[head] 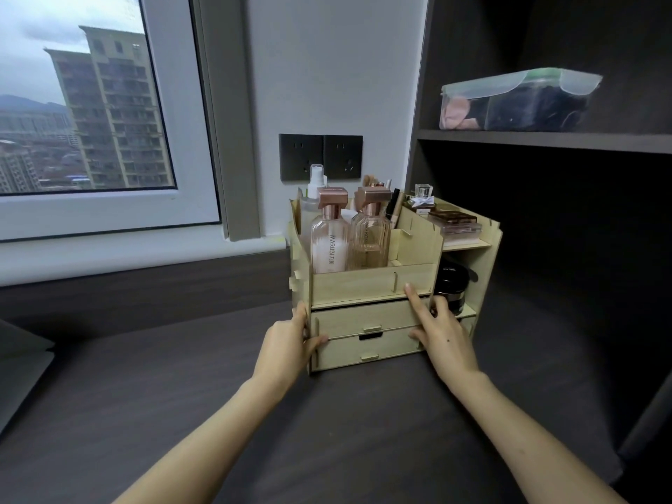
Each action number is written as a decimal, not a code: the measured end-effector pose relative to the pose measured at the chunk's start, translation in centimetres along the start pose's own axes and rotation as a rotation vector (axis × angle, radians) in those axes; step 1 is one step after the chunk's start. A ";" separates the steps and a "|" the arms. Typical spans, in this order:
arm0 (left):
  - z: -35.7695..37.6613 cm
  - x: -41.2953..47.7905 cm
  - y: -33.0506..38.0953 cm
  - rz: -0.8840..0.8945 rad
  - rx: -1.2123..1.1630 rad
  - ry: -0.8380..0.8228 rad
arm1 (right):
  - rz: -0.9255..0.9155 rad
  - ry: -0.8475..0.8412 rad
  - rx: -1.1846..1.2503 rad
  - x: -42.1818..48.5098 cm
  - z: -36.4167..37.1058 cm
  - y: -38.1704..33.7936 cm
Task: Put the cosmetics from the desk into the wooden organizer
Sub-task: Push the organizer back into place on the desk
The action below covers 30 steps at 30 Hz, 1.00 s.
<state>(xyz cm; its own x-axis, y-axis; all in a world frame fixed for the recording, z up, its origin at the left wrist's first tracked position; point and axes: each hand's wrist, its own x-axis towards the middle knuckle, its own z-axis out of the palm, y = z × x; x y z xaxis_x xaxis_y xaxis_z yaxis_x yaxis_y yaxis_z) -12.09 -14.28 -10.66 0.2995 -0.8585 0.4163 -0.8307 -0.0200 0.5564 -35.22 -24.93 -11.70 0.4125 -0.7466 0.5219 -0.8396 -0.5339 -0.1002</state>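
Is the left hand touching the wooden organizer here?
Touching. The head view shows the left hand gripping the front left corner of the wooden organizer, thumb laid across its front, with no gap visible.

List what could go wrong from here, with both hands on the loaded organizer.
1. The left hand and right hand hold the wooden organizer low at its front; a tilt or jerk could topple the tall pump bottles, which rise well above the tray wall.
2. The small perfume bottle stands in the upper right section and could tip over.
3. The black jar sits in an open-fronted compartment and might slide out.
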 end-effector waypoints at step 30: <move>1.6 1.4 2.3 -0.025 0.229 0.005 | 0.000 0.045 -0.107 2.3 0.0 2.1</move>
<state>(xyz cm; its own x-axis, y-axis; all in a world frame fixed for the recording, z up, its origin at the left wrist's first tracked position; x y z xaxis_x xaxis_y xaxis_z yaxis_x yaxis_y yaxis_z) -14.34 -16.37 -9.92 0.3232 -0.8539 0.4080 -0.9077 -0.1578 0.3888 -36.03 -27.78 -10.69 0.3983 -0.7269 0.5595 -0.8737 -0.4864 -0.0100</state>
